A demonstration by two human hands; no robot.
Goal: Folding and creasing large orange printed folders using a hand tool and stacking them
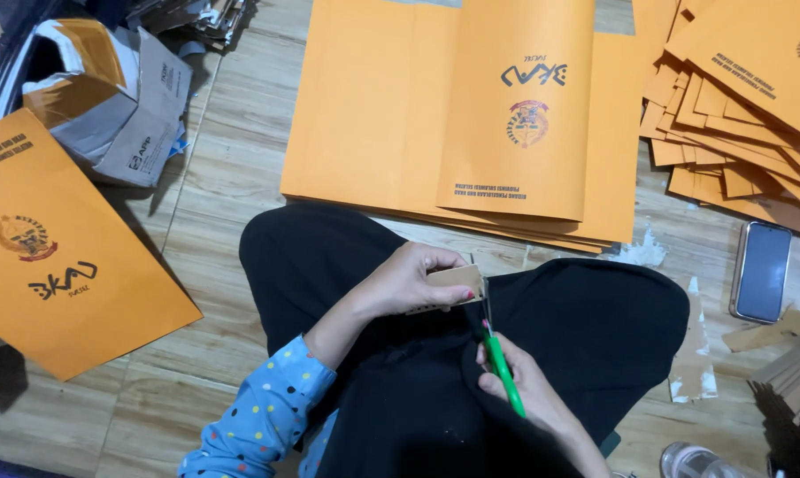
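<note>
Left hand [409, 281]: pinches a small brown card strip [453, 283] over the lap, just below the stack of orange folders [471, 124].
Right hand [528, 389]: closed on green-handled scissors [499, 354], blades at the strip's edge.
Progress: cut barely begun; offcuts lie right of the folders.

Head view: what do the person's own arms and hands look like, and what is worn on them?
Both hands are bare, no gloves or rings visible. The left hand comes from a light blue sleeve with multicoloured polka dots. The right hand shows no sleeve up to the frame edge.
</note>
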